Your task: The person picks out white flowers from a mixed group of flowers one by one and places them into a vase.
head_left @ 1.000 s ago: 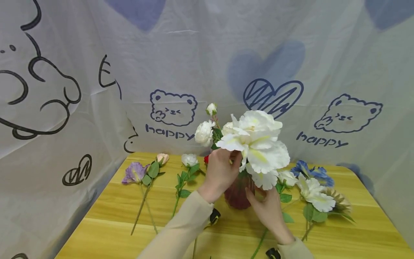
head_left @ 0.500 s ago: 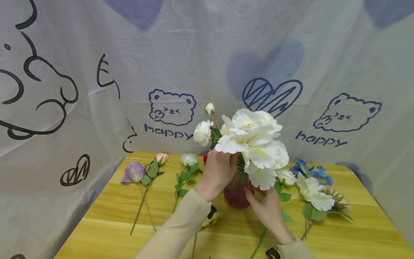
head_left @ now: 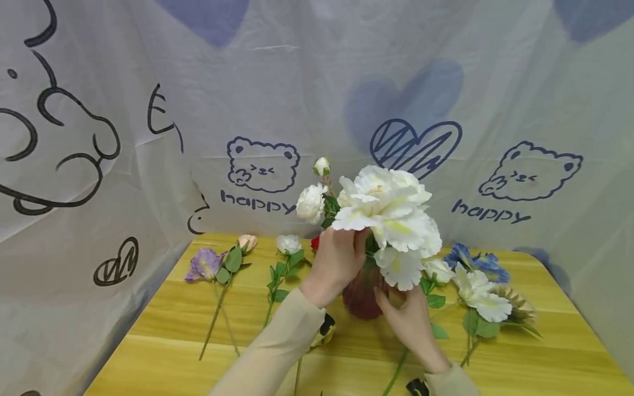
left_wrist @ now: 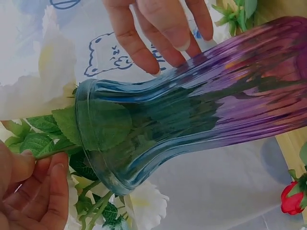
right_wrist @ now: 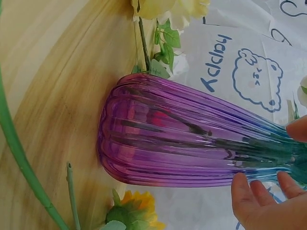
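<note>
A ribbed glass vase [left_wrist: 163, 115], blue-green at the mouth and purple toward the base, stands upright on the table. Several green stems run down inside it. Large white flowers [head_left: 391, 209] spread above its rim, with a smaller white rose [head_left: 311, 203] and bud to their left. At the mouth my left hand [head_left: 338, 264] pinches a leafy green stem [left_wrist: 50, 152] between thumb and fingers; which blossom it bears is unclear. My right hand [head_left: 408, 324] holds the vase's side lightly, fingertips along one side and thumb [right_wrist: 298, 128] across the neck.
On the wooden table [head_left: 163, 330] lie a purple flower [head_left: 205, 264], a peach rosebud [head_left: 247, 242] and a white rose [head_left: 289, 244] at left. White flowers [head_left: 482, 294], blue flowers [head_left: 477, 264] and a tan bloom [head_left: 520, 308] lie at right. A printed cloth [head_left: 317, 99] hangs behind.
My left hand has shifted very slightly with the stem, and the white blossoms have tilted a little left. A yellow flower under the left wrist shows more. My right hand stays on the vase.
</note>
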Action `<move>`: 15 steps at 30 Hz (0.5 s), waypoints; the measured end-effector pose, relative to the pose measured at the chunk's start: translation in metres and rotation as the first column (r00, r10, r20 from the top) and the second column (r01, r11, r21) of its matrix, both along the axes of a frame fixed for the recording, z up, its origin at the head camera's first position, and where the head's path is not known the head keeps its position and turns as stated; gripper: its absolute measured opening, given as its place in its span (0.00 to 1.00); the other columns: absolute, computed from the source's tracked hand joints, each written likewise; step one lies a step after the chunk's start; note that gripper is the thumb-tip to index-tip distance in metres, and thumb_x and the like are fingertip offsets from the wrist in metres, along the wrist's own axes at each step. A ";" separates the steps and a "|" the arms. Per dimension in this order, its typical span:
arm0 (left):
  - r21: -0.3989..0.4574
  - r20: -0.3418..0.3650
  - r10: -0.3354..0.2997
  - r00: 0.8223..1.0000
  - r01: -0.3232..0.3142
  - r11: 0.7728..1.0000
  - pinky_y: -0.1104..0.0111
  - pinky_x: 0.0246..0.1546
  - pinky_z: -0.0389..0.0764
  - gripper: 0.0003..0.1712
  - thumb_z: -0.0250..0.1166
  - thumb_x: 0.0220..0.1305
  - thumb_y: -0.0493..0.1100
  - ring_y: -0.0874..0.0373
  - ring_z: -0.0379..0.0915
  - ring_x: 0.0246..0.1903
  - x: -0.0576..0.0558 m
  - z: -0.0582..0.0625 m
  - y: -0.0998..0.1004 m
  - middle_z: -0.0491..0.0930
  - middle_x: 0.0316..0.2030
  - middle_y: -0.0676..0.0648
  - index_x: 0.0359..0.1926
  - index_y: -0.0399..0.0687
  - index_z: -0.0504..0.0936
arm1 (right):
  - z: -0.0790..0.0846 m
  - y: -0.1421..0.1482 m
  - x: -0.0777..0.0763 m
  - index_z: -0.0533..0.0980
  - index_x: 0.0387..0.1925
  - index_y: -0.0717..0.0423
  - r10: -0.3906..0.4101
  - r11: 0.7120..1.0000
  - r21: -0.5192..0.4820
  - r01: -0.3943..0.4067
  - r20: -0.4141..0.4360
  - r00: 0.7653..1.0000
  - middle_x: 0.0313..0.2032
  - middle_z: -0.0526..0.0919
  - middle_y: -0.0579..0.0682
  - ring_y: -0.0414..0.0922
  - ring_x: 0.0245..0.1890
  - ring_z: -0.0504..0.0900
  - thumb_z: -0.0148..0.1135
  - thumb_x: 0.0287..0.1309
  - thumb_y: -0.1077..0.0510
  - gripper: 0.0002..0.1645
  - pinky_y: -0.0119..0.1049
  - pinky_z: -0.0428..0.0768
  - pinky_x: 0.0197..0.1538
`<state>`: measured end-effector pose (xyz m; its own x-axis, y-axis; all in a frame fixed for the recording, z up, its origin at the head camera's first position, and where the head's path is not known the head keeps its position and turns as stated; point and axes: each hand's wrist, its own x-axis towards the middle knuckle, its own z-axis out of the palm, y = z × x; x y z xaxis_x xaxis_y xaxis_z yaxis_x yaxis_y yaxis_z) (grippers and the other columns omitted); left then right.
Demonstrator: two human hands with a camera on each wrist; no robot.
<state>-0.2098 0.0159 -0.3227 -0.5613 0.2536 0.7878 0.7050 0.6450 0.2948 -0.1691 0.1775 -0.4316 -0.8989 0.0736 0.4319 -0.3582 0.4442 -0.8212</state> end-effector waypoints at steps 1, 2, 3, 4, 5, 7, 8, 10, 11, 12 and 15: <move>0.007 0.008 -0.007 1.000 0.007 1.000 0.73 0.17 0.61 0.04 0.61 0.71 0.36 0.60 0.62 0.15 0.000 0.001 0.000 0.70 0.17 0.47 0.38 0.40 0.80 | 0.000 0.000 0.000 0.70 0.61 0.62 -0.011 1.000 0.014 0.011 -0.005 1.000 0.55 0.80 0.56 0.26 0.52 0.75 0.69 0.58 0.65 0.30 0.49 0.85 0.56; 0.010 0.014 -0.008 1.000 0.008 1.000 0.74 0.17 0.61 0.04 0.61 0.70 0.35 0.60 0.62 0.15 0.000 0.001 0.000 0.70 0.17 0.47 0.36 0.40 0.80 | 0.001 -0.001 -0.001 0.71 0.60 0.61 -0.018 0.999 0.027 0.019 -0.013 1.000 0.53 0.81 0.56 0.29 0.50 0.76 0.69 0.58 0.64 0.29 0.47 0.86 0.55; 0.011 0.023 -0.008 1.000 0.008 1.000 0.74 0.18 0.61 0.05 0.61 0.70 0.35 0.61 0.61 0.15 0.000 0.002 -0.001 0.69 0.17 0.47 0.35 0.40 0.79 | 0.001 -0.001 -0.002 0.72 0.58 0.61 -0.028 0.999 0.041 0.030 -0.029 0.999 0.51 0.81 0.55 0.32 0.48 0.78 0.70 0.58 0.64 0.27 0.45 0.86 0.52; 0.009 0.031 -0.007 0.999 0.006 1.000 0.74 0.18 0.61 0.05 0.61 0.70 0.35 0.61 0.62 0.16 0.000 0.003 -0.001 0.70 0.17 0.47 0.34 0.40 0.79 | 0.001 -0.002 -0.004 0.72 0.56 0.60 -0.034 0.998 0.056 0.037 -0.053 0.998 0.49 0.82 0.55 0.35 0.47 0.79 0.71 0.57 0.64 0.26 0.44 0.86 0.50; 0.012 0.047 -0.010 0.999 0.010 1.000 0.74 0.17 0.61 0.08 0.61 0.71 0.35 0.60 0.61 0.15 0.000 0.004 -0.002 0.69 0.16 0.47 0.32 0.41 0.79 | 0.002 -0.002 -0.006 0.73 0.54 0.59 -0.040 0.996 0.078 0.046 -0.081 0.996 0.46 0.82 0.54 0.38 0.45 0.79 0.71 0.56 0.63 0.24 0.43 0.84 0.47; 0.023 0.070 -0.001 0.998 0.000 1.000 0.73 0.18 0.64 0.09 0.61 0.71 0.36 0.59 0.65 0.15 0.000 0.006 -0.003 0.72 0.16 0.47 0.31 0.41 0.79 | 0.004 -0.004 -0.012 0.74 0.50 0.58 -0.053 0.987 0.141 0.076 -0.159 0.986 0.41 0.82 0.53 0.42 0.42 0.80 0.73 0.54 0.62 0.23 0.42 0.81 0.42; 0.030 0.079 0.002 0.997 -0.005 1.000 0.72 0.18 0.67 0.09 0.61 0.71 0.36 0.58 0.68 0.15 0.000 0.007 -0.004 0.74 0.17 0.47 0.31 0.42 0.80 | 0.004 -0.005 -0.015 0.74 0.48 0.58 -0.051 0.983 0.163 0.084 -0.196 0.979 0.38 0.82 0.53 0.43 0.40 0.80 0.74 0.53 0.62 0.22 0.41 0.79 0.40; 0.051 0.100 -0.003 0.995 -0.002 0.999 0.69 0.20 0.72 0.09 0.60 0.72 0.37 0.56 0.72 0.16 0.000 0.010 -0.005 0.79 0.19 0.45 0.32 0.41 0.81 | 0.007 -0.006 -0.021 0.74 0.47 0.58 -0.045 0.973 0.205 0.104 -0.275 0.960 0.38 0.81 0.52 0.45 0.41 0.80 0.77 0.50 0.61 0.24 0.44 0.79 0.42; 0.058 0.110 -0.006 0.994 0.000 0.998 0.68 0.21 0.75 0.09 0.60 0.72 0.37 0.55 0.74 0.18 0.000 0.011 -0.005 0.81 0.21 0.45 0.33 0.41 0.82 | 0.008 -0.007 -0.023 0.74 0.46 0.58 -0.045 0.969 0.219 0.116 -0.305 0.951 0.38 0.81 0.51 0.45 0.41 0.80 0.78 0.49 0.61 0.25 0.43 0.79 0.42; 0.060 0.119 -0.007 0.993 -0.001 0.998 0.66 0.23 0.77 0.08 0.59 0.73 0.37 0.54 0.76 0.19 -0.001 0.012 -0.005 0.83 0.24 0.44 0.36 0.40 0.82 | 0.009 -0.007 -0.025 0.74 0.45 0.58 -0.045 0.965 0.229 0.127 -0.333 0.942 0.36 0.80 0.51 0.45 0.40 0.80 0.78 0.47 0.61 0.25 0.43 0.79 0.41; 0.052 0.164 -0.015 0.986 0.006 0.999 0.66 0.25 0.78 0.08 0.58 0.73 0.38 0.54 0.78 0.22 -0.002 0.014 -0.004 0.85 0.29 0.44 0.39 0.40 0.83 | 0.013 -0.008 -0.030 0.73 0.42 0.58 -0.031 0.962 0.241 0.131 -0.380 0.925 0.33 0.79 0.49 0.44 0.37 0.79 0.79 0.46 0.61 0.25 0.42 0.78 0.40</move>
<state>-0.2119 0.0115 -0.3090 -0.6815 0.2217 0.6974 0.6510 0.6190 0.4394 -0.1987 0.1693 -0.4189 -0.6669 -0.0197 0.7449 -0.5669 0.6622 -0.4901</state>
